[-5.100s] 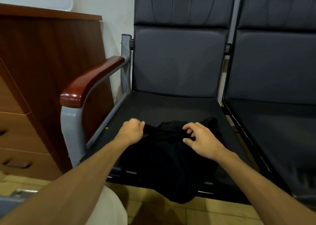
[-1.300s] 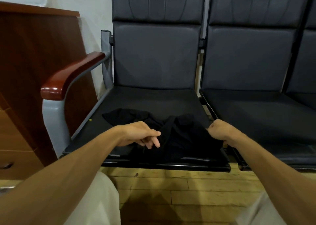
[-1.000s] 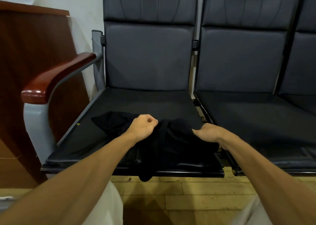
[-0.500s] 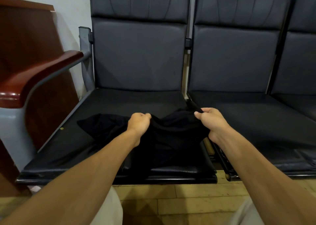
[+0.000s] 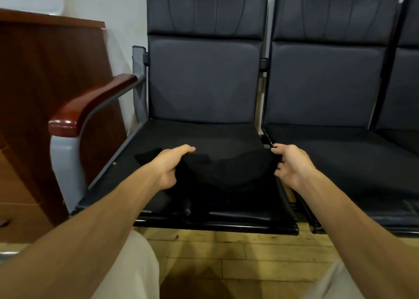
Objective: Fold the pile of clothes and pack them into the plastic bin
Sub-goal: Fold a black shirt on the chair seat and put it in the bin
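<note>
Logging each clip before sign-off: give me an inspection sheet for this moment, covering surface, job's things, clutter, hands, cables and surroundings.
Surface: black chair seat, first in a row.
Job's things: black garment held stretched between both hands over the seat; plastic bin not in view.
Clutter: small yellow speck at the seat's left edge.
Hands: left hand grips the garment's left side; right hand pinches its right edge.
Cables: nothing seen.
Surroundings: wooden armrest, wooden cabinet at left, neighbouring seat, wood floor.
</note>
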{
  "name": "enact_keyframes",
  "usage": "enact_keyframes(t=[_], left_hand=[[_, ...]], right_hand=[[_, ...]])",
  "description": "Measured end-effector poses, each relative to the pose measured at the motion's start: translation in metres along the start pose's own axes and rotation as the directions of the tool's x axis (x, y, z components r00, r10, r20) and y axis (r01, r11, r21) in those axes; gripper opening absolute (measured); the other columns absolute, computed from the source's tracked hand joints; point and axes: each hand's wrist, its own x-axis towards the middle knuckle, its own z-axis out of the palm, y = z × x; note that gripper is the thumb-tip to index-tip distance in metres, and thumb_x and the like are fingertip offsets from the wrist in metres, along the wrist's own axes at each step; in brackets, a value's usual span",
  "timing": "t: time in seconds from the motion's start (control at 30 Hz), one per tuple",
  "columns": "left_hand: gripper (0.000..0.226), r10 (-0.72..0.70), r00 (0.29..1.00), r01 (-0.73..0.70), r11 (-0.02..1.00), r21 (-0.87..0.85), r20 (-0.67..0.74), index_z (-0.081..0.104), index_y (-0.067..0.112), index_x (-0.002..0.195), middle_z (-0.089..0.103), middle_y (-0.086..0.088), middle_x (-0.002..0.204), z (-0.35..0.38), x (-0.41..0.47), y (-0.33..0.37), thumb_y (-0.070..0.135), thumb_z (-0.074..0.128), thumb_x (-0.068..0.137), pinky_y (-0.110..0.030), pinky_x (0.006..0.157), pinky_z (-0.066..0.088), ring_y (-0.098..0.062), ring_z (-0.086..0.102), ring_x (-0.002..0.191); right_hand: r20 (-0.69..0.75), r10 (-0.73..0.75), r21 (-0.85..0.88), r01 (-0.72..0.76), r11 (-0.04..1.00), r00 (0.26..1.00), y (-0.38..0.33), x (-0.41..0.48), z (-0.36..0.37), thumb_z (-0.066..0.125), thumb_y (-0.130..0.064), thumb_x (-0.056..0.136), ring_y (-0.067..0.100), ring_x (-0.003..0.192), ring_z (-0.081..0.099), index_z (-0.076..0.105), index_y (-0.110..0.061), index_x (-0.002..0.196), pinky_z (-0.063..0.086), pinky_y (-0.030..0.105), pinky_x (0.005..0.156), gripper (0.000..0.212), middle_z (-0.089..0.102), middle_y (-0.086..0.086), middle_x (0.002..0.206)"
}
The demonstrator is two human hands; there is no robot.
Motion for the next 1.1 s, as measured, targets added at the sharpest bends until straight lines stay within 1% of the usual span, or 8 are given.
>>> enact_keyframes(t=[0.1, 0.2, 0.33, 0.5, 0.6, 0.73, 0.87, 1.1], left_hand=[[0.022, -0.067, 0.985, 0.01, 0.943, 0.333, 0.16, 0.069, 0.004, 0.106, 0.071, -0.013, 0.101, -0.012, -0.007, -0.004, 0.017, 0.063, 0.09, -0.031, 0.067, 0.055, -0.025, 0.068, 0.087], [0.033, -0.23, 0.935, 0.04, 0.823, 0.567, 0.269, 0.065, 0.002, 0.116, 0.069, -0.013, 0.11, -0.021, -0.007, -0.008, 0.025, 0.06, 0.093, -0.032, 0.075, 0.056, -0.026, 0.067, 0.094], [0.044, -0.232, 0.963, 0.07, 0.702, 0.708, 0.135, 0.064, 0.0, 0.11, 0.068, -0.018, 0.106, -0.023, -0.003, -0.013, 0.04, 0.051, 0.097, -0.034, 0.077, 0.058, -0.028, 0.07, 0.089], [0.042, 0.126, 0.983, 0.006, 0.698, 0.716, -0.131, 0.064, 0.001, 0.1, 0.069, -0.015, 0.085, -0.017, 0.022, -0.014, 0.034, 0.039, 0.103, -0.03, 0.058, 0.054, -0.026, 0.068, 0.068], [0.031, 0.378, 0.902, -0.056, 0.583, 0.811, -0.209, 0.065, 0.003, 0.094, 0.068, -0.015, 0.093, -0.016, 0.042, -0.017, 0.026, 0.045, 0.098, -0.039, 0.074, 0.056, -0.029, 0.066, 0.078], [0.046, 0.28, 0.957, -0.055, 0.428, 0.902, -0.074, 0.059, 0.015, 0.122, 0.055, -0.01, 0.128, -0.011, 0.066, -0.025, 0.048, 0.057, 0.091, -0.041, 0.097, 0.047, -0.026, 0.056, 0.112], [0.04, 0.249, 0.968, -0.061, 0.275, 0.959, -0.01, 0.063, 0.022, 0.115, 0.061, -0.004, 0.12, -0.007, 0.077, -0.032, 0.045, 0.069, 0.084, -0.039, 0.096, 0.048, -0.023, 0.059, 0.109], [0.014, 0.48, 0.817, -0.197, 0.754, 0.627, -0.32, 0.055, 0.022, 0.104, 0.06, -0.003, 0.105, 0.002, 0.074, -0.014, 0.034, 0.054, 0.095, -0.04, 0.096, 0.046, -0.025, 0.057, 0.102]], right_hand=[[0.063, -0.022, -0.334, 0.042, 0.942, 0.998, 0.001, -0.003, -0.003, 0.054, -0.002, 0.094, 0.03, 0.113, 0.058, 0.057, -0.013, 0.126, 0.05, 0.048, 0.096, 0.034, 0.058, 0.013, 0.126], [0.083, -0.028, -0.693, 0.078, 0.716, 0.996, 0.005, -0.005, -0.008, 0.058, -0.012, 0.094, 0.027, 0.104, 0.06, 0.062, -0.016, 0.108, 0.055, 0.044, 0.083, 0.016, 0.062, 0.01, 0.113], [0.102, -0.022, -0.866, 0.099, 0.491, 0.995, 0.012, -0.008, -0.014, 0.049, -0.017, 0.098, 0.023, 0.094, 0.06, 0.061, -0.02, 0.113, 0.047, 0.029, 0.057, 0.019, 0.06, 0.007, 0.109], [0.11, -0.124, -0.852, 0.158, 0.499, 0.986, 0.011, -0.001, -0.016, 0.046, -0.009, 0.097, 0.025, 0.107, 0.058, 0.062, -0.029, 0.099, 0.053, 0.035, 0.078, 0.026, 0.056, 0.005, 0.123], [0.099, -0.184, -0.825, 0.184, 0.534, 0.978, 0.008, 0.004, -0.014, 0.05, -0.011, 0.097, 0.019, 0.108, 0.054, 0.064, -0.024, 0.103, 0.049, 0.036, 0.095, 0.02, 0.054, 0.004, 0.127], [0.105, -0.225, -0.806, 0.216, 0.551, 0.969, 0.009, 0.014, -0.01, 0.045, -0.017, 0.1, 0.019, 0.114, 0.051, 0.065, -0.021, 0.107, 0.044, 0.038, 0.102, 0.022, 0.056, 0.003, 0.126], [0.051, -0.245, -0.758, 0.197, 0.622, 0.968, 0.013, 0.027, -0.006, 0.044, -0.014, 0.098, 0.022, 0.117, 0.053, 0.069, -0.022, 0.101, 0.045, 0.042, 0.102, 0.026, 0.059, 0.001, 0.122], [-0.256, -0.214, -0.312, 0.129, 0.941, 0.943, 0.006, 0.035, -0.011, 0.041, 0.002, 0.091, 0.026, 0.116, 0.052, 0.063, -0.02, 0.114, 0.045, 0.045, 0.103, 0.039, 0.057, 0.007, 0.122]])
